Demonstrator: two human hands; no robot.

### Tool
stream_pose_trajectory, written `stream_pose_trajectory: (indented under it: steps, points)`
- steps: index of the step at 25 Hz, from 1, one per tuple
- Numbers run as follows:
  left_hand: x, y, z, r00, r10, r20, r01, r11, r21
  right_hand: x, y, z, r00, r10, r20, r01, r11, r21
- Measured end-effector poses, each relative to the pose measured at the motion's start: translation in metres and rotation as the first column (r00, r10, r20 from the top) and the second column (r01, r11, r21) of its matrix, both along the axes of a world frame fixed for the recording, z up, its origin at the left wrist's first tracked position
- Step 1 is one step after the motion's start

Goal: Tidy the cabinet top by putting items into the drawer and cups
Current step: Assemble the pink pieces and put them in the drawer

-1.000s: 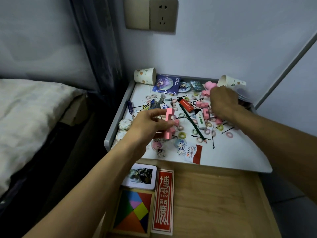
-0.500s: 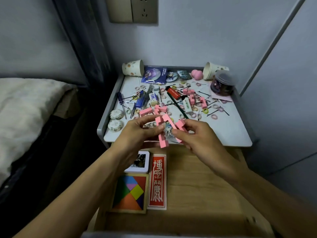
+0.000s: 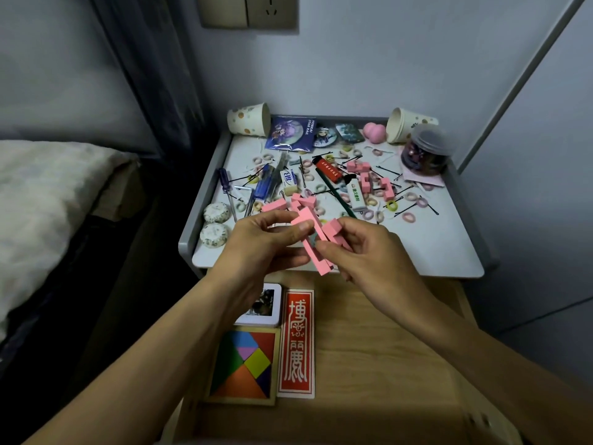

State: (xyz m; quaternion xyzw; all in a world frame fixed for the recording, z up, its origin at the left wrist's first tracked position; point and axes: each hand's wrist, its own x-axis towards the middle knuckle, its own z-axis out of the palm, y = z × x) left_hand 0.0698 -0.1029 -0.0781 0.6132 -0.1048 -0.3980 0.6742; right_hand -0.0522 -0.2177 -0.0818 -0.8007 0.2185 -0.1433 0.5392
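the pink blocks are matte, square-edged bars with notches cut in them; foam or painted wood, i cannot tell which. the left hand pinches a few of them between thumb and fingers, and the right hand grips one more with curled fingers. the two hands are close together and their pieces touch. the bundle is in the air over the front edge of the cabinet top, a smooth white plate with a raised grey rim. the fingers cover parts of the blocks, so the number of pieces is hard to count.

some loose blocks of the same pink lie toward the back right of the cabinet top, among small soft hair rings and thin black hair pins. two paper cups with dots lie on their sides: the left cup at its back left corner and the right cup at its back right corner. a clear plastic jar stands just beside the right cup; its dark content is too blurred to name.

below the front edge of the cabinet top the drawer is open, of pale wood with fine grain. in it lie a coloured tangram in a wooden frame, a red card with white characters, and a white tin partly covered by the left wrist. the near edge of the drawer is dark and blurred.
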Motion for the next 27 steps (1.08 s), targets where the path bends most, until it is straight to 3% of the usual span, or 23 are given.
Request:
stream_pose_trajectory:
  steps: [11,23,27]
  points:
    - [-0.006,-0.001,0.001,0.998,0.025,0.058,-0.020,0.997,-0.080,-0.010,0.003,-0.002,1.000,-0.004,0.008,0.004,1.000,-0.026]
    - [-0.016,-0.005,0.002,0.965,0.254,-0.069,-0.263,0.944,-0.197,-0.008,0.022,-0.008,0.983,-0.134,0.129,0.130,0.991,0.042]
    - [-0.020,-0.006,0.003,0.955,0.280,-0.099,-0.296,0.932,-0.209,-0.007,0.020,-0.005,0.979,-0.149,0.138,0.120,0.972,0.200]
